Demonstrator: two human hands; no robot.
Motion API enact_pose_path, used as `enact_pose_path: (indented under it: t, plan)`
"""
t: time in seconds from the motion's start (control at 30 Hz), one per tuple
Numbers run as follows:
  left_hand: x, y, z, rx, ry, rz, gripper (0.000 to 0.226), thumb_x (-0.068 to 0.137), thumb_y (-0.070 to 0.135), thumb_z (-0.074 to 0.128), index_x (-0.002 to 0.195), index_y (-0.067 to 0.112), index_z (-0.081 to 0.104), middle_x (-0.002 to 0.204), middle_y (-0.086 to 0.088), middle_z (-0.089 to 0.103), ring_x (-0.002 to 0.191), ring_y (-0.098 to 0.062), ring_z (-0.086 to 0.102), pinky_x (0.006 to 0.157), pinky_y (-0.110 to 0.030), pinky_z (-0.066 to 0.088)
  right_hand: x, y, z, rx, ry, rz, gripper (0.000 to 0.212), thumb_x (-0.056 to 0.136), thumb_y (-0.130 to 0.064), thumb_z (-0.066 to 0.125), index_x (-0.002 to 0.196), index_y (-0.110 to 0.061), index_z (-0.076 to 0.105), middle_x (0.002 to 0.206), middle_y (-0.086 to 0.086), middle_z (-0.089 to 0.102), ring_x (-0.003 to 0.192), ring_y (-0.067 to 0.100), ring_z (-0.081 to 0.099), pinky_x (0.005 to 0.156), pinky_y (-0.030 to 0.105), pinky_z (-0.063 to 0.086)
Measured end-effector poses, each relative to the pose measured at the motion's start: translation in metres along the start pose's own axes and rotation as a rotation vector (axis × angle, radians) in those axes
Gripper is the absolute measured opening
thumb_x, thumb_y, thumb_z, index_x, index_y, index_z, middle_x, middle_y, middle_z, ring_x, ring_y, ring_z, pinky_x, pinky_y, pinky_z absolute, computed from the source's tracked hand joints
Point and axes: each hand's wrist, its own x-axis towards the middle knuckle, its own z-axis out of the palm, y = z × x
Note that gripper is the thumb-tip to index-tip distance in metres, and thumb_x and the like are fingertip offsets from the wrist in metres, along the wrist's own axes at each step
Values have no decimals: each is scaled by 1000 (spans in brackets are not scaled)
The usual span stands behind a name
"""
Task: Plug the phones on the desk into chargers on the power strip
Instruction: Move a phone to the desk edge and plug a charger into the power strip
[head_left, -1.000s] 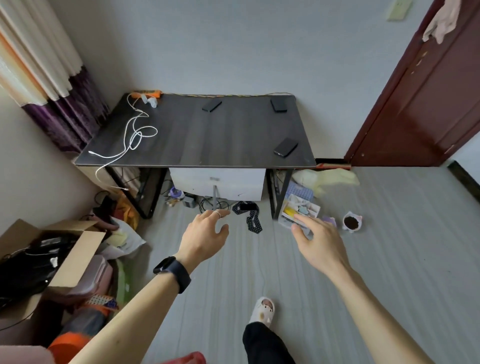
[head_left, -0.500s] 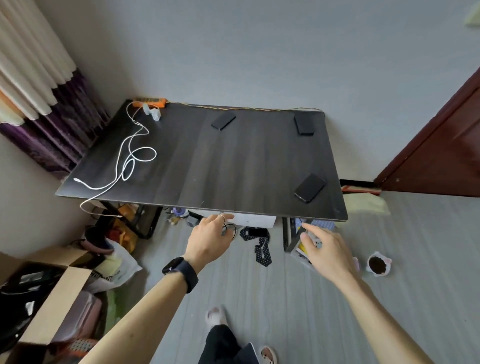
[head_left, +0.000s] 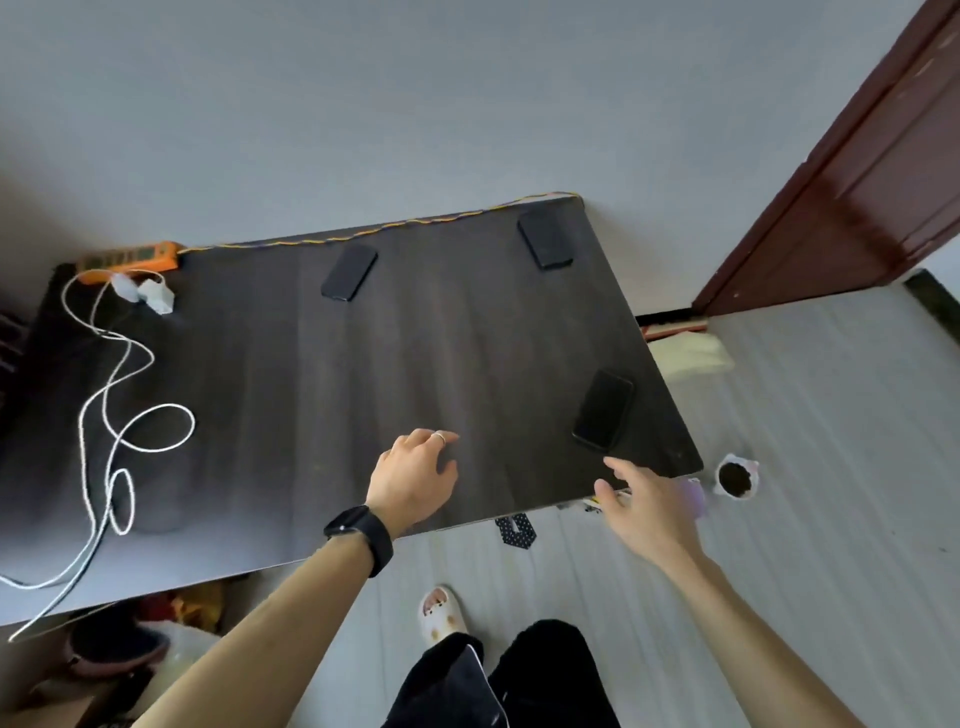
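Leftmost, two white charging cables (head_left: 111, 410) loop down the left side of the dark wood-grain desk (head_left: 270, 384), their loose ends trailing over its lower-left edge. At the upper left corner of the desk lies an orange power strip (head_left: 129, 256); two white charger plugs (head_left: 149, 294) lie on the desk just below it, though whether they sit in its sockets cannot be told. A twisted yellow cord (head_left: 415, 224) runs from the strip along the desk's back edge.

Right of the strip, near the back edge, a black phone (head_left: 348, 272) lies flat at a slant with no cable in it. Below it, toward the front edge, the left hand (head_left: 415, 480) hovers over the desktop – fingers loosely curled and slightly apart, holding nothing – with a ring (head_left: 439, 436) on one finger and a black smartwatch (head_left: 358, 535) on the wrist.

A second phone (head_left: 546, 239) lies at the back right corner, and a third phone (head_left: 603, 409) lies near the right edge. Just below that third phone the right hand (head_left: 649, 506) reaches over the front right corner, fingers extended and spread, touching nothing. On the floor to its right stands a small cup (head_left: 735, 478) with dark contents, and a dark red door (head_left: 857, 171) fills the upper right.
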Motion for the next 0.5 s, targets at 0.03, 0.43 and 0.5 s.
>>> enact_pose_path:
  t: [0.03, 0.43, 0.5]
  plan:
    - [11, -2, 5, 5, -27, 1, 44, 94, 32, 48, 138, 28, 52, 141, 5, 51, 127, -22, 47, 101, -38, 45, 10, 1, 5, 44, -24, 55, 47, 97, -41, 55, 141, -25, 52, 132, 4, 65, 117, 24, 62, 94, 40, 51]
    - [68, -18, 101, 77, -292, -126, 59, 95, 32, 49, 151, 34, 31, 163, 0, 16, 148, -26, 19, 115, -43, 33, 131, 10, 54, 293, -16, 511, 95, 80, -70, 64, 150, -15, 31, 152, 12, 40, 131, 34, 49, 100, 54, 51]
    - [62, -18, 110, 89, -293, -130, 63, 95, 32, 49, 153, 36, 23, 165, 2, 8, 150, -25, 11, 117, -46, 30, 143, 6, 58, 267, 6, 546, 100, 78, -69, 67, 150, -11, 29, 153, 14, 37, 135, 35, 43, 100, 53, 47]
